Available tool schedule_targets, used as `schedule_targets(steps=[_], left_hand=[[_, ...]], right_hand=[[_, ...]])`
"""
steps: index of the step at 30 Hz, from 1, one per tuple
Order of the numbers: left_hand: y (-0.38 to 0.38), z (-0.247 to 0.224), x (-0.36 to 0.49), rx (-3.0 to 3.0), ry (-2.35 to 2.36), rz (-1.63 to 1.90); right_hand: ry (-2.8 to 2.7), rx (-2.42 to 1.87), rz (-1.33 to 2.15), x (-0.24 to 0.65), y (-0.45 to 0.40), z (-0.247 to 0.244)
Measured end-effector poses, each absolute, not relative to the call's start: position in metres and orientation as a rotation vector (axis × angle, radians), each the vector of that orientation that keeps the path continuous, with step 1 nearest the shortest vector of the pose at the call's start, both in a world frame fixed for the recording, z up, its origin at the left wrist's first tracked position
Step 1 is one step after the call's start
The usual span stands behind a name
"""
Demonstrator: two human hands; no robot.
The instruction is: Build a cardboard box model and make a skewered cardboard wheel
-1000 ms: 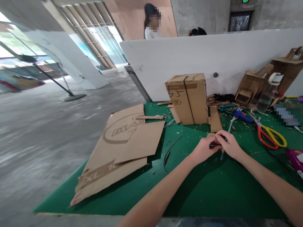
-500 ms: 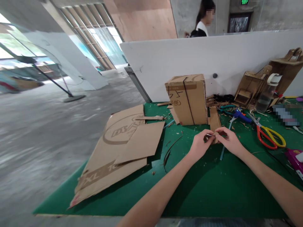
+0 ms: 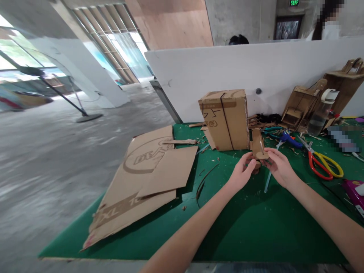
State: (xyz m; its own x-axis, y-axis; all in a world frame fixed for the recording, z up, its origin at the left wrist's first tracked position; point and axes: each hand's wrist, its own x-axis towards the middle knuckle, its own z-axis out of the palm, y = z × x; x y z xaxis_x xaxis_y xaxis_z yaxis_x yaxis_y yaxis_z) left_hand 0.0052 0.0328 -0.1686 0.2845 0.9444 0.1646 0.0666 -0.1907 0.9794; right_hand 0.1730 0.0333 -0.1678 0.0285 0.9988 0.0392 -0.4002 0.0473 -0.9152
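Between finger and thumb, my right hand (image 3: 280, 168) pinches a small flat cardboard piece (image 3: 262, 156); a thin pale stick (image 3: 261, 146) seems to stand up from it. Just to the left and slightly lower, my left hand (image 3: 241, 170) closes on another small brown cardboard piece (image 3: 257, 166), partly hidden by its thumb. Behind both hands a cardboard strip (image 3: 256, 139) lies by the cardboard box (image 3: 229, 125). A translucent glue stick (image 3: 267, 182) rests on the green table under my right hand.
Cardboard sheets (image 3: 167, 172) lie at the left. To the right are scissors (image 3: 327, 165), a blue glue gun (image 3: 290, 140), a bottle (image 3: 320, 113) and a purple device (image 3: 355, 193). A white partition (image 3: 182, 76) runs behind the table (image 3: 241, 235); a person is beyond it.
My hands have moved slightly apart. The small cardboard piece with the stick is now in my right hand, stick pointing upward. The person beyond the partition has moved right.
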Motion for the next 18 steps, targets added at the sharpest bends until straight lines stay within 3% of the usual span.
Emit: schedule_targets(steps=[5, 12, 18], left_hand=[[0.026, -0.168, 0.009, 1.64, 0.906, 0.883], [0.028, -0.167, 0.008, 1.595, 1.008, 0.959], [0.03, -0.169, 0.006, 1.605, 1.055, 0.966]], right_hand=[[-0.769, -0.763, 1.429, 0.171, 0.032, -0.163], [-0.981, -0.74, 1.479, 0.16, 0.023, -0.161], [-1.395, -1.062, 1.024, 0.175, 0.027, -0.159]])
